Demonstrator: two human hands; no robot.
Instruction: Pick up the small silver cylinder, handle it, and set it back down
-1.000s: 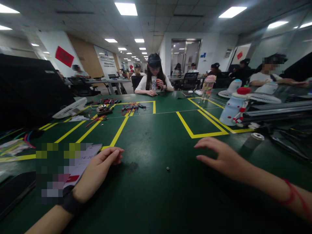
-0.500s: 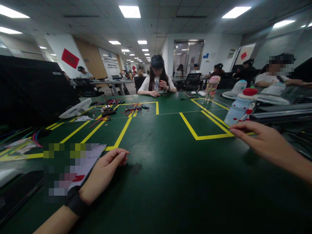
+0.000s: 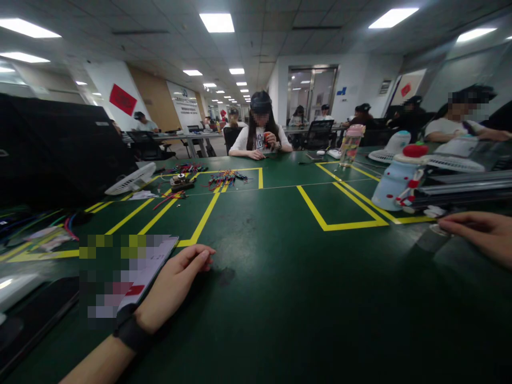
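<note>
Right hand (image 3: 478, 232) pinched nearly closed at rim of grey cylinder (image 3: 432, 238), nearer than blue bottle (image 3: 394, 184); can't tell if gripping. Left hand (image 3: 180, 280) loosely curled, left of cylinder, contents unclear.

Far beyond the left fingers (image 3: 205, 257), a white pillar (image 3: 101, 80) bears a red poster (image 3: 123, 100), beside a tan wall (image 3: 150, 90) and a lettered board (image 3: 182, 102). Pale floor (image 3: 218, 143) shows there too. Ahead and to the left of the right fingers (image 3: 456, 225), a black chair (image 3: 320, 134) stands before a glass door (image 3: 312, 93). Bright lamps (image 3: 217, 23) dot the grey ceiling (image 3: 256, 48) above.
</note>
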